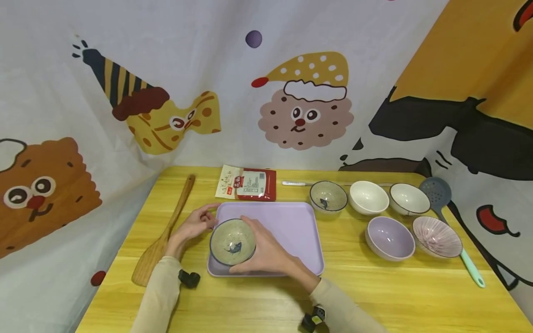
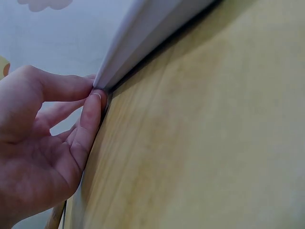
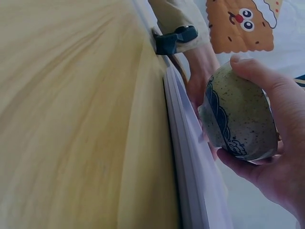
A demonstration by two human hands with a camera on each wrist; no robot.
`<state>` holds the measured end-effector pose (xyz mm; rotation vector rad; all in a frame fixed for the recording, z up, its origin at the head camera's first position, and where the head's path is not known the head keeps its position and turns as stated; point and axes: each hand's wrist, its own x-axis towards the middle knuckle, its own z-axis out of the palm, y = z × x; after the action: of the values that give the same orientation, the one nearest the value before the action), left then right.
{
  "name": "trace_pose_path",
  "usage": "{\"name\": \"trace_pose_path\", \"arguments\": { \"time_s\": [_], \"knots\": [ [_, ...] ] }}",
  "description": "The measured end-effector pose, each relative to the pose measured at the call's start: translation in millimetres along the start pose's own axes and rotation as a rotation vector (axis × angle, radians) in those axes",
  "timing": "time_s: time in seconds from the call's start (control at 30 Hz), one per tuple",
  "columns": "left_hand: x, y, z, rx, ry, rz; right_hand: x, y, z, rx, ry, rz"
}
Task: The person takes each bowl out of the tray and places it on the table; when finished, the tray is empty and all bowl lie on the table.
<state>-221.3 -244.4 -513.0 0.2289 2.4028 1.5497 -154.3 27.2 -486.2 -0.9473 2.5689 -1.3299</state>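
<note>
Head view: right hand [image 1: 266, 252] cups a speckled bowl [image 1: 232, 241] over the lilac tray [image 1: 291, 222] on the worktop [image 1: 374, 286].

Left wrist: left fingers [image 2: 90, 112] pinch the tray's edge [image 2: 143, 43].

Right wrist: the bowl [image 3: 238, 114] looks lifted; setting it down level seems due.

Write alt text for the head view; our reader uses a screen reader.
A person's right hand holds a speckled green ceramic bowl over a lilac plastic tray on a yellow wooden table, while the left hand grips the tray's left edge. Five more bowls stand to the right.
</note>
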Motion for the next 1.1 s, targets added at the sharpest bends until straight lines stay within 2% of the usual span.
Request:
{"name": "trace_pose_path", "arguments": {
  "time_s": [0.2,0.43,0.53,0.67,0.8,1.1],
  "knots": [
    [1.8,-1.1,0.4,0.015,-0.003,0.003,-4,3,-8,-0.027,0.042,0.025],
    [1.7,-0.3,0.1,-0.017,-0.010,0.005,-10,7,-17,-0.047,0.067,0.081],
    [-5.0,11.7,-0.6,-0.022,-0.014,0.023,-12,9,-20,-0.049,0.078,0.099],
    [-5.8,15.3,-0.5,-0.021,-0.012,0.010,-15,12,-24,-0.041,0.097,0.106],
    [1.1,2.2,0.1,-0.019,-0.002,-0.008,-19,15,-27,-0.036,0.125,0.112],
    [-1.1,1.3,0.9,-0.022,-0.007,-0.004,-32,22,-37,-0.023,0.181,0.155]
  ]
}}
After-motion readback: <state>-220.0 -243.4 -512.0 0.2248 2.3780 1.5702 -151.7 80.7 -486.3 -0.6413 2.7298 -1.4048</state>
